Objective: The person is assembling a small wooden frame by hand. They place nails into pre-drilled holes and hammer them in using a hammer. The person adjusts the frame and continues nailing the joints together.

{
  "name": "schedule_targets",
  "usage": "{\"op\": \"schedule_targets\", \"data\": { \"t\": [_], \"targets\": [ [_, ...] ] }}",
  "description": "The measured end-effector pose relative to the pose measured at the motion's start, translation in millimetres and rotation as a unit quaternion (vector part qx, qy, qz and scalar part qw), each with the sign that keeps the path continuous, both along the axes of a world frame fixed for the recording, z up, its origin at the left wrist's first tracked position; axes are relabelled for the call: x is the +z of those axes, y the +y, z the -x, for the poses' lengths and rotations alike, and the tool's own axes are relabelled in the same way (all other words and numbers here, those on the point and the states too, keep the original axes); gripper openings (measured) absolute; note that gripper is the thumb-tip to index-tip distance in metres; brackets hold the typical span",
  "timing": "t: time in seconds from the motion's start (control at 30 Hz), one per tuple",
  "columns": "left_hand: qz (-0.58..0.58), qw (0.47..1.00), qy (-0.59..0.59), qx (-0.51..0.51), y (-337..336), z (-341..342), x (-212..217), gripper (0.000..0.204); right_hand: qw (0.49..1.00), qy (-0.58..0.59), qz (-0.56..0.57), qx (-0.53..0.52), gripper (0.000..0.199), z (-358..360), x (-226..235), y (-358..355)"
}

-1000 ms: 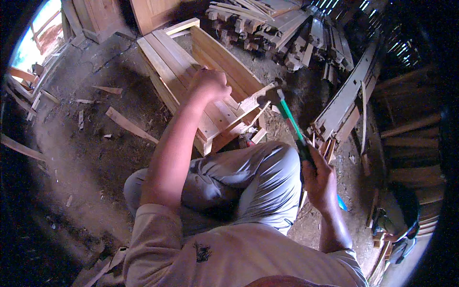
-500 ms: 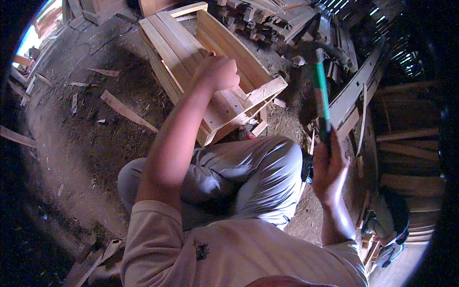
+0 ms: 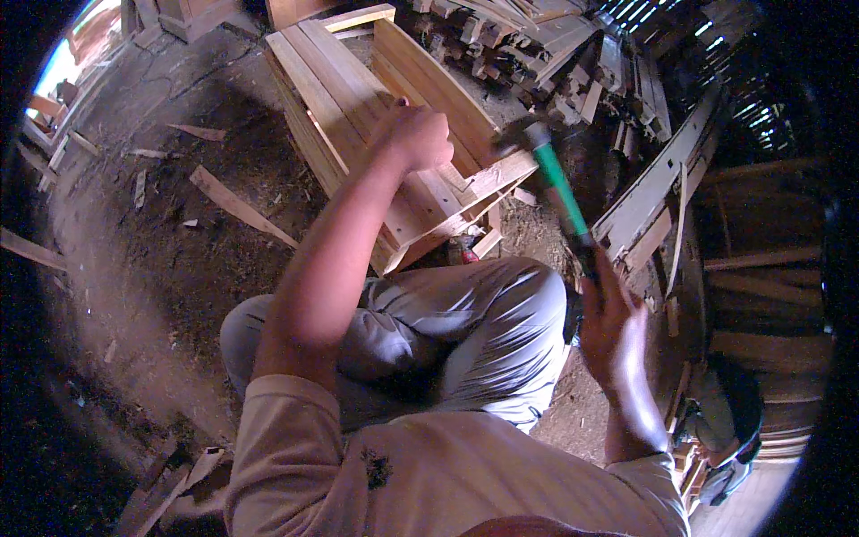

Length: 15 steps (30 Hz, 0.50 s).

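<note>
Above the crate's near end, the hammer (image 3: 557, 183) slants up-left from the right hand (image 3: 613, 327) clenched on its handle; left hand (image 3: 416, 136) fisted on the wooden crate (image 3: 358, 116), left of the hammerhead.

A green-handled hammer (image 3: 557, 183) hangs raised beside the slatted wooden crate (image 3: 385, 125) lying on dirt.

Bare dirt floor (image 3: 152, 268) open at left, scrap slat (image 3: 237, 204) lying there, stacked offcuts (image 3: 537, 45) crowding behind wooden crate (image 3: 376, 116)
</note>
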<state>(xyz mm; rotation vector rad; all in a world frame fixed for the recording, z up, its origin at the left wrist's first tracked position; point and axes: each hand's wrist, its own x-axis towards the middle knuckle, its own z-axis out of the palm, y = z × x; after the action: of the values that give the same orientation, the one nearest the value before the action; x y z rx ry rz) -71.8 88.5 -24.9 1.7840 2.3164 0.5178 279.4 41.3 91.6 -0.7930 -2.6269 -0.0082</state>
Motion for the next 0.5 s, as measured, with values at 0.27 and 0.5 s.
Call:
{"op": "schedule_targets", "data": {
  "t": [0.27,0.5],
  "targets": [
    [-0.018,1.000,-0.015,0.015,1,2,-10,0.031,0.982,-0.111,0.142,-0.050,0.037,6,-4,-12],
    [-0.014,1.000,0.024,-0.008,-3,2,-3,0.031,0.973,0.174,0.123,-0.090,0.039,0,-3,-17]
  ]
}}
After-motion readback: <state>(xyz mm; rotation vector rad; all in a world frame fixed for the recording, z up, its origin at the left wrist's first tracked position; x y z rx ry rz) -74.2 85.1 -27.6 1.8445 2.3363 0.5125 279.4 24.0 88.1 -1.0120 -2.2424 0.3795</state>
